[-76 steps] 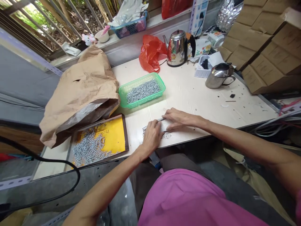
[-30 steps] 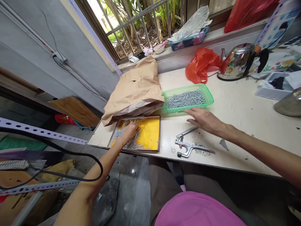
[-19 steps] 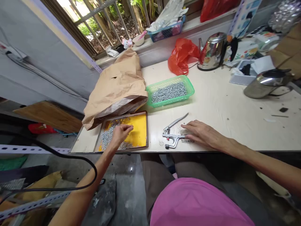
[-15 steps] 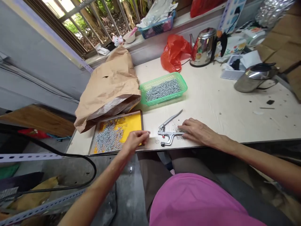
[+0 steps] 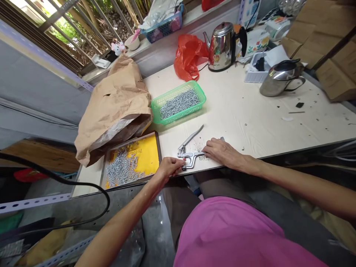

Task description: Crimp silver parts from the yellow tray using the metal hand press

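The left hand [image 5: 170, 167] slants in palm down, thumb and fingers pinched together at the head of the pliers [image 5: 193, 154]; whether it holds anything, I cannot tell. The right hand [image 5: 222, 151] arches over 1 handle's end, its grip unclear. The pliers lie on the table [image 5: 228, 118], between both hands.
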Demonstrator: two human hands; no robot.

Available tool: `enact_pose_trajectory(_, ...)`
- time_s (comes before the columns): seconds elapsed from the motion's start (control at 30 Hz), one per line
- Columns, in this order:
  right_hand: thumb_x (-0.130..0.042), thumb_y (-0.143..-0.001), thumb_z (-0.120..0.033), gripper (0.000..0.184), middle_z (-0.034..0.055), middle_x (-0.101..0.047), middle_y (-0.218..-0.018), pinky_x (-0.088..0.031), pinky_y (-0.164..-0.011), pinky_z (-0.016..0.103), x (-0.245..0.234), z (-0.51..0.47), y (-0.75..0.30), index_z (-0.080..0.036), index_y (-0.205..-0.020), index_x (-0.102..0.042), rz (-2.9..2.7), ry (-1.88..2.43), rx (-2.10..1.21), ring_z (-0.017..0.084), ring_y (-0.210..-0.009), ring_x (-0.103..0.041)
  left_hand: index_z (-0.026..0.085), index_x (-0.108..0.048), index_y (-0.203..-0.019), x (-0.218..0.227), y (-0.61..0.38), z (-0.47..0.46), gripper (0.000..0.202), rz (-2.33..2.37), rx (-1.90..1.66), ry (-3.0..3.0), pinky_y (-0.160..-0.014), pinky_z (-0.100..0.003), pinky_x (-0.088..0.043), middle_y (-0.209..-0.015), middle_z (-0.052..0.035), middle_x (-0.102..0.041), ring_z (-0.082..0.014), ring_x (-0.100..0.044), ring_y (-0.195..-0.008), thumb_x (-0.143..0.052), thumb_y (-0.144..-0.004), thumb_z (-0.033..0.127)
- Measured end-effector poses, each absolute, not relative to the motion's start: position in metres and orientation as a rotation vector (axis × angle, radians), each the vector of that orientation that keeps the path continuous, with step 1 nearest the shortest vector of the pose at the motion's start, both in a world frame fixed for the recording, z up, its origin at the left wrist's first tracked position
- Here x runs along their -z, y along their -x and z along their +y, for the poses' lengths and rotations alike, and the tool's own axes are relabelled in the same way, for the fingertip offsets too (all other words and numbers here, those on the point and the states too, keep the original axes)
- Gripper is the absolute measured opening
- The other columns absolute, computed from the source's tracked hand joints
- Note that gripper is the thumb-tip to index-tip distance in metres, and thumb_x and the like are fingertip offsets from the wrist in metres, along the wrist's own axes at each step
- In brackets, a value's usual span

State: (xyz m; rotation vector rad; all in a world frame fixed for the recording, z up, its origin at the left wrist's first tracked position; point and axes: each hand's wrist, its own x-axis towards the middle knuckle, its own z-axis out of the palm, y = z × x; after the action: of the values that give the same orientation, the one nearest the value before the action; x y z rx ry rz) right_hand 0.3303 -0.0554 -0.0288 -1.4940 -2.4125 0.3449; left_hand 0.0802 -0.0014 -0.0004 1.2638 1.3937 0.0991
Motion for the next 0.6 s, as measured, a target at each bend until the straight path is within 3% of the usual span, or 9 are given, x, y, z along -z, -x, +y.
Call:
enact_pose_trajectory(0.17,-0.045,-0.097,-0.022,0.023,0.0088,-0.061,-0.091,-0.033,-0.074,0.031,0.026,-0.056,-0.329,-0.015,-0.094,-0.067,-2.400,1.506,-0.375,0.021,-0.087,-0.050,0.013,-0.063,-0.062,0.003,-0.082,0.005,0.044,1.416,-0.023,-1.247,-0.039,-0.022,-0.019,-0.045,0.0044,-0.048,-0.0045,-0.033,-0.036,-0.076,-0.057,0.055)
enact_pose_trajectory(0.4,-0.046,-0.096,-0.018,0.023,0.0077,-0.061,-0.087,-0.031,-0.070,0.031,0.020,-0.057,-0.328,-0.015,-0.087,-0.066,-2.391,1.531,-0.340,0.019,-0.081,-0.049,0.014,-0.055,-0.050,0.000,-0.082,0.011,0.051,1.298,0.089,-1.293,-0.039,-0.023,-0.014,-0.036,0.0056,-0.038,-0.0033,-0.027,-0.034,-0.076,-0.056,0.060)
enact_pose_trajectory(0.6,-0.046,-0.095,-0.014,0.021,0.0069,-0.061,-0.084,-0.028,-0.068,0.031,0.017,-0.059,-0.326,-0.016,-0.083,-0.064,-2.412,1.536,-0.264,0.019,-0.079,-0.048,0.013,-0.060,-0.063,-0.002,-0.086,0.002,0.055,1.427,0.082,-1.125,-0.038,-0.022,-0.011,-0.044,0.0065,-0.045,-0.0020,-0.025,-0.035,-0.081,-0.046,0.062)
